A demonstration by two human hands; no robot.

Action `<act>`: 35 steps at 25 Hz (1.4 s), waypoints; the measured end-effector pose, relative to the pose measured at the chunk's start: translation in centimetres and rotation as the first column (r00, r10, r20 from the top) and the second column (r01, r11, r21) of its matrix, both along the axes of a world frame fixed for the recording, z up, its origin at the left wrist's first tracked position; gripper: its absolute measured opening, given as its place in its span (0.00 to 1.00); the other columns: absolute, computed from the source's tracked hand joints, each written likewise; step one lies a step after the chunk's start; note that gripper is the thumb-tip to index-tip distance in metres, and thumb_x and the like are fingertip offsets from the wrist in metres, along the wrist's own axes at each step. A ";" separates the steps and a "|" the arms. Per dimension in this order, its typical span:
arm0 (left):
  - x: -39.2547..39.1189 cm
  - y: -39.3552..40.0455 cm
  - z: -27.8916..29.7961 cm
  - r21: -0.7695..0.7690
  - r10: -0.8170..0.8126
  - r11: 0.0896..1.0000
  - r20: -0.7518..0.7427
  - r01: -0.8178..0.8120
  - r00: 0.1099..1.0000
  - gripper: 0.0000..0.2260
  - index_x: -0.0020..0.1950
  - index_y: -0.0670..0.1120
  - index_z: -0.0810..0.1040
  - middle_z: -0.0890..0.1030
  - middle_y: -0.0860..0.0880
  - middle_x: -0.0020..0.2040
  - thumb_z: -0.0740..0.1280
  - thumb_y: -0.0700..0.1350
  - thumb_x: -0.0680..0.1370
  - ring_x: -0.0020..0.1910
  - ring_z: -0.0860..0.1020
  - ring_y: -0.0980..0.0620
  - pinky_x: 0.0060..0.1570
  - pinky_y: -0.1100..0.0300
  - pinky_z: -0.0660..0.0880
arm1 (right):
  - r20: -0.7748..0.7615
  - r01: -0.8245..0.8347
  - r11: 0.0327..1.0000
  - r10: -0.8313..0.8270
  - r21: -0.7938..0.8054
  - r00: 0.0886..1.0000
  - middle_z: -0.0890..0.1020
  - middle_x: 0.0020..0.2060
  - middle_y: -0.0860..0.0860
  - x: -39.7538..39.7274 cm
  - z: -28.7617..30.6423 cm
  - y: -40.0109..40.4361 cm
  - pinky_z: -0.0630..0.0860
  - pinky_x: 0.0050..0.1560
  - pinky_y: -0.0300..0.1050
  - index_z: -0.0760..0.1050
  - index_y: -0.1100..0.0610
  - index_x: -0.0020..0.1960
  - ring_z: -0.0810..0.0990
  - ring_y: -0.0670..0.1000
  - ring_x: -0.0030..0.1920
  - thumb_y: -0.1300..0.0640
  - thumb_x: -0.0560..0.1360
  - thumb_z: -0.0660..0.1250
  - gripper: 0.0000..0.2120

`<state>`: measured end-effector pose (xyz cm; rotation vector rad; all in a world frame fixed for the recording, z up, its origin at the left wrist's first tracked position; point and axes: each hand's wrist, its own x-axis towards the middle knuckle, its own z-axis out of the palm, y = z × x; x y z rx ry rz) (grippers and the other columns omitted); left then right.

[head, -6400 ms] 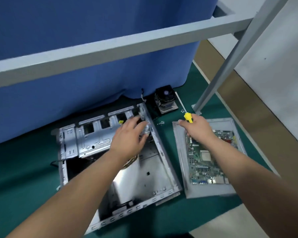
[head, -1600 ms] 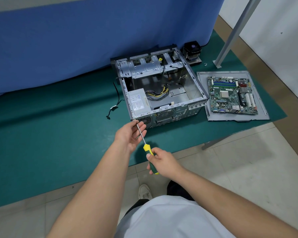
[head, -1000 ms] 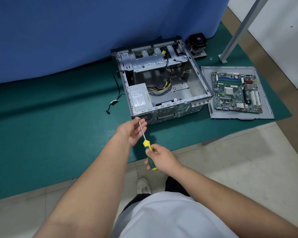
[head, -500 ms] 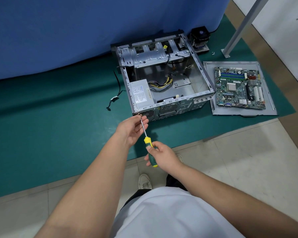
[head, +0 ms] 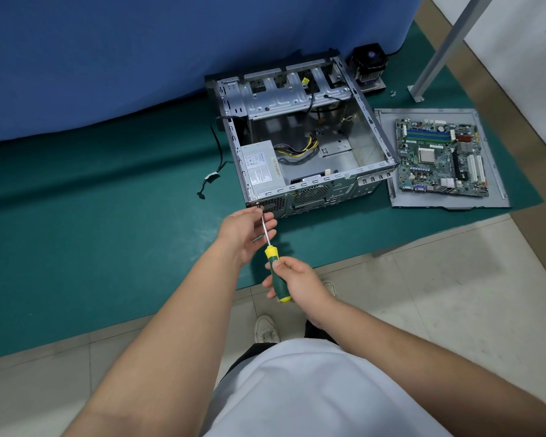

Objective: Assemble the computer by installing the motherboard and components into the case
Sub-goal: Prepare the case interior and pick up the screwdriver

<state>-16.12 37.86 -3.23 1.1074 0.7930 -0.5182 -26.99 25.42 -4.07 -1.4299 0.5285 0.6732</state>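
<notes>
- We are seeing the case (head: pixel 372 134) showing bare, dull-shining sheet metal.
- We are noting the screwdriver (head: pixel 273 263) pairing a glossy metal shaft with a plastic handle.
- We are viewing the table mat (head: pixel 92 216) looking matt green.

Screwdriver (head: pixel 274 261) tip at computer case (head: pixel 300 197) corner: screw too small to resolve. Power supply (head: pixel 260 168) label text illegible. Handle partly hidden inside right hand (head: pixel 297 280).

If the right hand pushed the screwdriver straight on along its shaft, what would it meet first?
Most likely the screw at the case's near left rear corner; the screwdriver in the right hand seems to touch it.
</notes>
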 end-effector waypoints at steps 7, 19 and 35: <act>-1.9 0.5 0.2 -0.027 -0.130 0.991 0.085 0.133 0.988 0.15 0.65 0.36 0.76 0.85 0.38 0.54 0.60 0.27 0.81 0.47 0.87 0.45 0.46 0.57 0.84 | -0.336 0.272 0.887 -0.144 0.372 0.931 0.79 0.35 0.53 0.6 0.8 0.3 0.67 0.31 0.42 0.78 0.59 0.56 0.73 0.49 0.31 0.53 0.84 0.55 0.15; -1.6 -1.1 0.5 0.251 -0.102 0.965 0.096 0.075 0.990 0.16 0.62 0.46 0.74 0.84 0.45 0.47 0.71 0.34 0.78 0.37 0.82 0.50 0.39 0.57 0.79 | -0.205 0.289 0.941 -0.251 0.179 0.946 0.81 0.36 0.53 1.1 1.1 1.4 0.73 0.30 0.40 0.75 0.59 0.52 0.77 0.48 0.32 0.51 0.83 0.66 0.11; -2.2 -0.5 1.1 0.305 -0.194 0.941 0.135 0.146 0.972 0.25 0.69 0.47 0.74 0.82 0.45 0.45 0.76 0.35 0.75 0.36 0.80 0.51 0.39 0.58 0.80 | -0.095 0.248 0.964 -0.239 0.096 0.966 0.82 0.38 0.53 1.0 0.9 1.4 0.74 0.30 0.41 0.72 0.59 0.55 0.79 0.47 0.32 0.54 0.81 0.69 0.10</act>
